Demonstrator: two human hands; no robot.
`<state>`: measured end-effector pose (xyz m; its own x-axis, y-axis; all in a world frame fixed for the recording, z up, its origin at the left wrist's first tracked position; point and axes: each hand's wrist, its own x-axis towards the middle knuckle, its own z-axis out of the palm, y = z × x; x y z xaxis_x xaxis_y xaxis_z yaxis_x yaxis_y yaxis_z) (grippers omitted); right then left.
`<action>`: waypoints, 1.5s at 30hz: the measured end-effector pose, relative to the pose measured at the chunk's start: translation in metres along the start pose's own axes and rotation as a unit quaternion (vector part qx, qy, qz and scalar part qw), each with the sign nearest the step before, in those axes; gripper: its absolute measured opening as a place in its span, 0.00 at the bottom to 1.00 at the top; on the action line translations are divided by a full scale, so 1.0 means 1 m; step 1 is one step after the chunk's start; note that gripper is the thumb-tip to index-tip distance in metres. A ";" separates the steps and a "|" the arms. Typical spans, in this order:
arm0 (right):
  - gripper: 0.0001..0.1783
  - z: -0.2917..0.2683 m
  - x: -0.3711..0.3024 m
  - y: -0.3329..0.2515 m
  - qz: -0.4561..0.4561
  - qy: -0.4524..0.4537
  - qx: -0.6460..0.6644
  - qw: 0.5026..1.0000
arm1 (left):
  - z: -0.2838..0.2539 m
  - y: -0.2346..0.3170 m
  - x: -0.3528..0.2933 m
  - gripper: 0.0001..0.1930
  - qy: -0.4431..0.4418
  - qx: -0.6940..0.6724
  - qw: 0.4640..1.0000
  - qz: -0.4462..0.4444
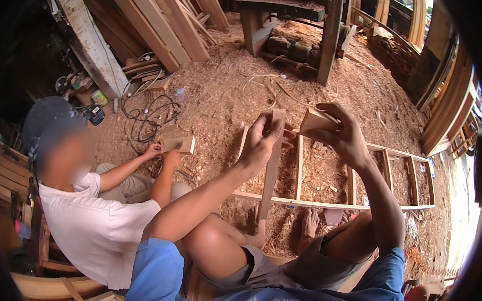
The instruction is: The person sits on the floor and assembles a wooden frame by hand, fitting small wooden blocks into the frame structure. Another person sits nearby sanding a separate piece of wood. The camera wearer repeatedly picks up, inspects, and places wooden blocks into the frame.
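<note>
My left hand (260, 143) is closed around the upper part of a long wooden strip (271, 176), whose lower end reaches down near my left foot. A short wooden block (316, 120) is gripped between the thumb and fingers of my right hand (345, 132). The two pieces are held up at about the same height, with a narrow gap between them. Beneath my hands a ladder-like wooden frame (351, 206) with several crosspieces lies on the shavings, partly hidden by my arms.
To my left a seated co-worker (98, 214) handles a wooden block (186, 144). Black cable (153, 120) and pale cord (278, 90) lie on the shaving-covered floor. A machine stand (329, 41) is at the far side. Planks (150, 17) lean at the far left, with more boards (449, 114) at right.
</note>
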<state>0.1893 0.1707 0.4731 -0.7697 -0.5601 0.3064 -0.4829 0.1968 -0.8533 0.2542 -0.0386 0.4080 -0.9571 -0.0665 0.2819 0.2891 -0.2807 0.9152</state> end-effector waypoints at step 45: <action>0.23 -0.011 0.028 0.071 0.068 0.086 0.143 0.984 | 0.033 -0.033 0.091 0.18 -0.036 0.111 0.993 -0.022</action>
<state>0.1296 0.1776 0.4258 -0.8901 -0.3955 0.2265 -0.2517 0.0122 -0.9677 0.1583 -0.0040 0.4125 -0.9676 0.0128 0.2523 0.2511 -0.0626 0.9659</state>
